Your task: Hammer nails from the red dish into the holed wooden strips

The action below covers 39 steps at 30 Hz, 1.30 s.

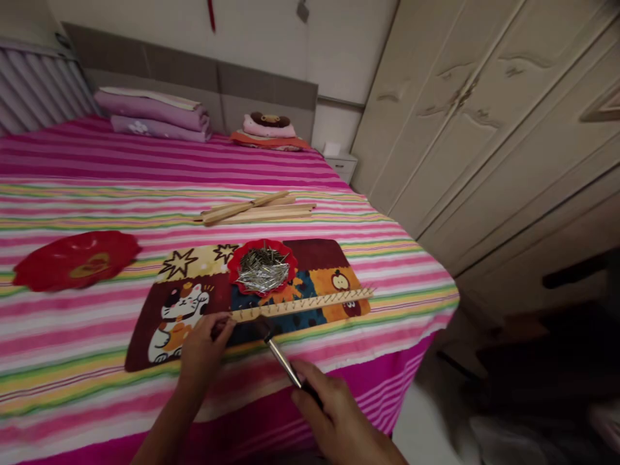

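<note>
A narrow wooden strip [300, 305] lies across a patterned mat, with a row of nails standing up along its length. At the strip's left end, my left hand [206, 342] is closed, thumb and fingers pinched together on it; whether a nail is also between the fingertips I cannot tell. My right hand [334, 410] grips a hammer [283, 361] by its dark handle. The hammer's dark head is close to the strip's near side, just right of my left fingers. Just behind the strip, a red scalloped dish [234, 274] holds many loose silvery nails [264, 268].
Beneath everything is a bed with a striped cover [77, 336]. A pile of wooden strips [261, 212] lies beyond the mat [140, 336]. At left is a red plate [72, 258]. Folded bedding [155, 113] rests near the headboard, and a wardrobe [460, 129] stands at right.
</note>
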### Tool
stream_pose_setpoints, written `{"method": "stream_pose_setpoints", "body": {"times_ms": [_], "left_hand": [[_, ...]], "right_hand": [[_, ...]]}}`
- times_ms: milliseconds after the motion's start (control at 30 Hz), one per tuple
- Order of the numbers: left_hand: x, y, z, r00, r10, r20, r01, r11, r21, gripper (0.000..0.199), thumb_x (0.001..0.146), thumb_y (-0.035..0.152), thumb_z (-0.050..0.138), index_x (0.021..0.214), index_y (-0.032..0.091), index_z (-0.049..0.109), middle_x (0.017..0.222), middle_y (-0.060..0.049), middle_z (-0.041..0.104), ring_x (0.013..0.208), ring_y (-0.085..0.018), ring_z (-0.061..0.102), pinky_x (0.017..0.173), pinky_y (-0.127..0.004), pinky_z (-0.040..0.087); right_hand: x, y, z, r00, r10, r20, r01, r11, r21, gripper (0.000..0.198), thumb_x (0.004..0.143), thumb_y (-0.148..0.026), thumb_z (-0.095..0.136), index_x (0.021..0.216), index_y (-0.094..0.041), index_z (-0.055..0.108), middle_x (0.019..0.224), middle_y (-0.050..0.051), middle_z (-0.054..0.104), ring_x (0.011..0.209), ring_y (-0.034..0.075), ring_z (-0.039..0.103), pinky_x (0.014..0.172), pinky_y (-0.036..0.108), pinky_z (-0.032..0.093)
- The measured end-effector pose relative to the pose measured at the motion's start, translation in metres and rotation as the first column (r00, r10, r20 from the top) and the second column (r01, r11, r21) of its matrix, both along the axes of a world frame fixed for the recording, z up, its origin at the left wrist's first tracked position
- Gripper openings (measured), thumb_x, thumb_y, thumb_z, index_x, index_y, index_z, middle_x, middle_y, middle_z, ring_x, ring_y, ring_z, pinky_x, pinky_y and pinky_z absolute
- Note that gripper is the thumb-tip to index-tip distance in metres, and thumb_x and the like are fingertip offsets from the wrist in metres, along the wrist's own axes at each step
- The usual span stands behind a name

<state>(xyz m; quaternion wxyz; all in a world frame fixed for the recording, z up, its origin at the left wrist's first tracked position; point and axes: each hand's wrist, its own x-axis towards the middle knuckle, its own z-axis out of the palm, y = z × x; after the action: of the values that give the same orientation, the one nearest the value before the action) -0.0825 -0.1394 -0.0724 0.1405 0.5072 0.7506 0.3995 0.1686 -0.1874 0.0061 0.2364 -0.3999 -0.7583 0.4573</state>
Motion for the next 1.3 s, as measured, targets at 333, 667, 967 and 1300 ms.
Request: {"method": "stream_pose_setpoints", "body": {"times_ms": [333, 667, 967, 1300], "left_hand": [[-0.02, 0.011, -0.014, 0.988, -0.113, -0.101, 0.104, 0.99, -0.095, 0.043, 0.064, 0.048, 0.049, 0.094, 0.02, 0.063, 0.091, -0.007, 0.064, 0.076, -0.021, 0.061, 0.07, -0.033, 0.049], [-0.022, 0.014, -0.02, 0.983, -0.147, -0.112, 0.144, 0.989, -0.035, 0.04, 0.066, 0.044, 0.048, 0.094, 0.019, 0.063, 0.09, -0.008, 0.065, 0.075, -0.02, 0.062, 0.069, -0.031, 0.049], [-0.025, 0.015, -0.019, 0.985, -0.159, -0.06, 0.156, 0.986, -0.054, 0.04, 0.064, 0.04, 0.048, 0.094, 0.019, 0.063, 0.088, -0.007, 0.065, 0.073, -0.019, 0.062, 0.067, -0.03, 0.05], [-0.031, 0.015, -0.025, 0.982, -0.154, -0.109, 0.147, 0.987, -0.069, 0.043, 0.065, 0.046, 0.048, 0.097, 0.021, 0.062, 0.09, -0.008, 0.065, 0.075, -0.02, 0.062, 0.067, -0.03, 0.05]], "right_hand": [[0.052, 0.003, -0.066, 0.858, 0.052, 0.51, -0.256, 0.905, 0.339, 0.037, 0.087, -0.018, 0.043, 0.123, -0.02, 0.052, 0.082, 0.007, 0.069, 0.068, 0.02, 0.062, 0.062, 0.027, 0.045], [0.074, 0.007, -0.083, 0.761, -0.099, 0.641, -0.288, 0.834, 0.471, 0.021, 0.08, -0.018, 0.052, 0.098, -0.021, 0.062, 0.078, 0.003, 0.063, 0.072, 0.02, 0.056, 0.061, 0.028, 0.039], [0.087, -0.004, -0.068, 0.767, -0.168, 0.62, -0.281, 0.781, 0.558, 0.023, 0.087, -0.024, 0.048, 0.107, -0.023, 0.059, 0.086, 0.003, 0.064, 0.077, 0.019, 0.055, 0.066, 0.029, 0.037], [0.092, 0.009, -0.09, 0.766, -0.307, 0.564, -0.139, 0.778, 0.612, 0.017, 0.087, -0.021, 0.049, 0.099, -0.019, 0.061, 0.088, 0.005, 0.06, 0.08, 0.021, 0.052, 0.071, 0.035, 0.037]]}}
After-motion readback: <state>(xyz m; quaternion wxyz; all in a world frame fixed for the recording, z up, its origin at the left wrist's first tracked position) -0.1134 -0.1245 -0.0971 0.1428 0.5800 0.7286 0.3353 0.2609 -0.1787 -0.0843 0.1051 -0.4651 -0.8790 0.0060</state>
